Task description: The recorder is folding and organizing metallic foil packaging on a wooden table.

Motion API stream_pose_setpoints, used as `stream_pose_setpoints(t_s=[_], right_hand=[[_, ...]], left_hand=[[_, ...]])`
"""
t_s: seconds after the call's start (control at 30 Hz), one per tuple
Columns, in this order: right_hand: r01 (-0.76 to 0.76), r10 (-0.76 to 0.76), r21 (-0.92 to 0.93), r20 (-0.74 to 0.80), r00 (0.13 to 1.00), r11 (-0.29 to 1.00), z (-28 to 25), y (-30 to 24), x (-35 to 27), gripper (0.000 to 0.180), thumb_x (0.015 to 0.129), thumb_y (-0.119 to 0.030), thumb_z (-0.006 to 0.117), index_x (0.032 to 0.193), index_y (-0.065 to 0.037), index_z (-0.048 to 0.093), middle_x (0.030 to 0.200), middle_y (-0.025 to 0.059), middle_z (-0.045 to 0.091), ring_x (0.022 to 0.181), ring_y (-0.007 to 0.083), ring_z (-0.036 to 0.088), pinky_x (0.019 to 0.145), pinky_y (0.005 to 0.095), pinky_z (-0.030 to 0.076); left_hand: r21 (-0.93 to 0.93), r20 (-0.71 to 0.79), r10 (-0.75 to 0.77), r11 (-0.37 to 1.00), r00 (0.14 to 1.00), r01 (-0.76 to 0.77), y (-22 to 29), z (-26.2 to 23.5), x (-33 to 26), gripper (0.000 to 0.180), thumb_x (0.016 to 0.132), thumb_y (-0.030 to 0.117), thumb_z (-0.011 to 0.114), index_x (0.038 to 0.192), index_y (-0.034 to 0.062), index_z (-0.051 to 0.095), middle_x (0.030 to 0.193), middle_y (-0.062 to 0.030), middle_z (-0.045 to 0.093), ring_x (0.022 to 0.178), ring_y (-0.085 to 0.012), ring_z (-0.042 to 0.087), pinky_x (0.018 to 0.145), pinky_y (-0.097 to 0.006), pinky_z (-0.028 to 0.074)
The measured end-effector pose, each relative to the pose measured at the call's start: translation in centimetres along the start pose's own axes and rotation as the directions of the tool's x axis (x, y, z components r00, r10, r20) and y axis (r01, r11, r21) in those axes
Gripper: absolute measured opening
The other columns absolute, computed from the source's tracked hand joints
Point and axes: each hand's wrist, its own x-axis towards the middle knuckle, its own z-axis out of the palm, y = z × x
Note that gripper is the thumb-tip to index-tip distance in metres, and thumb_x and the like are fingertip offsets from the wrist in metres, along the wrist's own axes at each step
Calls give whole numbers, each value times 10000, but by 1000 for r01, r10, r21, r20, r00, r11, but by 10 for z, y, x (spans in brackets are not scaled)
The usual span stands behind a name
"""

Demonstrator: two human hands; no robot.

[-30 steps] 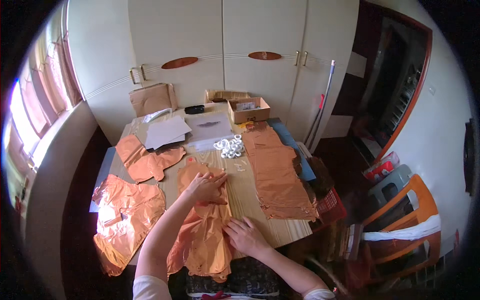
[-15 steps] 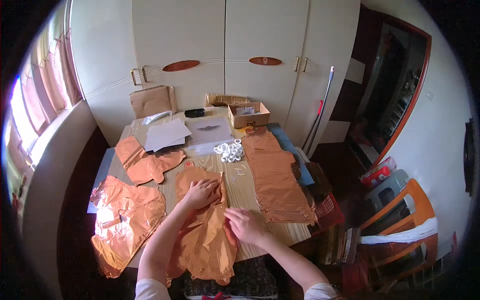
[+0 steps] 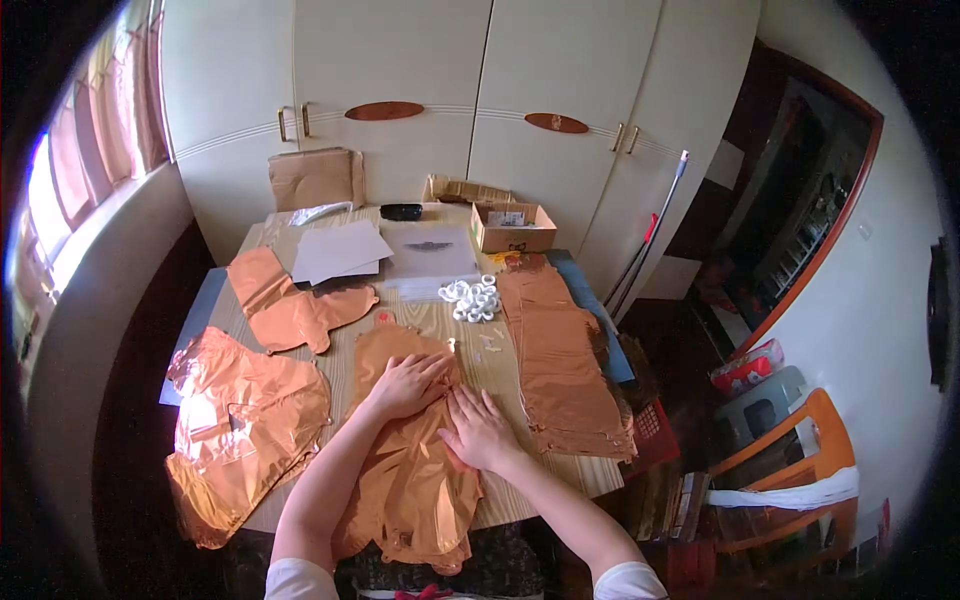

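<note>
A flat, copper-coloured foil balloon [image 3: 415, 510] lies in front of me, its lower end hanging over the table's near edge. On its upper part rests my left hand [image 3: 412, 385], flat with the fingers stretched toward the right. My right hand [image 3: 482, 430] lies flat on the balloon's right edge, fingers extended, its tips close to the left hand's fingertips. Neither hand grips anything. A shinier, crumpled foil balloon [image 3: 275, 400] lies to the left, and a folded copper foil piece [image 3: 265, 300] is beyond it. To the right is a stack of flat copper foil balloons [image 3: 565, 370].
Small white ribbon rolls [image 3: 472, 298] are heaped mid-table, near a clear plastic sheet [image 3: 430, 262] and white papers [image 3: 340, 248]. At the back are a cardboard box [image 3: 515, 238] and a black tray [image 3: 401, 212]. An orange wooden chair [image 3: 830, 440] stands at right.
My right hand has moved left and slightly up, from the balloon's edge onto its surface beside the left hand. My left hand stays on the balloon. The view has shifted slightly.
</note>
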Motion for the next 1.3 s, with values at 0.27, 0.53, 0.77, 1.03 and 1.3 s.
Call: stream_pose_setpoints(t_s=[0.27, 0.53, 0.77, 1.03, 1.3], right_hand=[[9, -11, -24, -57, 998, 1000, 4, 1, -2, 676, 970, -484, 392, 1393, 43, 407, 1489, 208, 350, 1421, 324, 264, 1178, 485, 135], [-35, 35, -7, -26, 999, 999, 3, -3, -6, 684, 952, -485, 414, 1405, 28, 399, 1497, 199, 336, 1432, 319, 234, 1181, 496, 95], [-43, 42, -33, -42, 998, 999, 5, -2, -8, 687, 934, -474, 443, 1399, 30, 404, 1505, 204, 316, 1431, 354, 213, 1170, 535, 75], [-46, 45, -8, -119, 992, 999, 14, -1, -9, 657, 918, -468, 473, 1365, 13, 452, 1489, 205, 340, 1415, 357, 246, 1163, 543, 79], [-74, 74, -15, -5, 997, 997, 0, -6, -10, 716, 937, -510, 423, 1421, 15, 369, 1495, 214, 330, 1413, 366, 254, 1156, 540, 138]], left_hand=[[65, 19, 19, 998, 1000, -20, -3, 5, 0, 450, 952, 460, 453, 1347, 263, 540, 1378, -87, 520, 1259, -274, 469, 1006, -449, 333], [162, 148, -5, 987, 989, -19, 6, -9, 13, 471, 940, 495, 467, 1346, 266, 537, 1364, -38, 521, 1199, -238, 505, 964, -427, 376], [297, 102, 45, 952, 994, -74, 4, -2, 20, 474, 902, 521, 502, 1292, 259, 572, 1232, -14, 578, 1129, -203, 546, 893, -408, 422], [306, 92, 52, 949, 994, -78, -6, 1, 28, 483, 877, 528, 542, 1277, 261, 581, 1184, -14, 583, 1133, -195, 540, 889, -402, 428], [183, 67, 176, 966, 982, -185, -2, -10, 28, 452, 901, 445, 542, 1272, 192, 586, 1288, 3, 571, 1193, -200, 511, 927, -424, 396]])
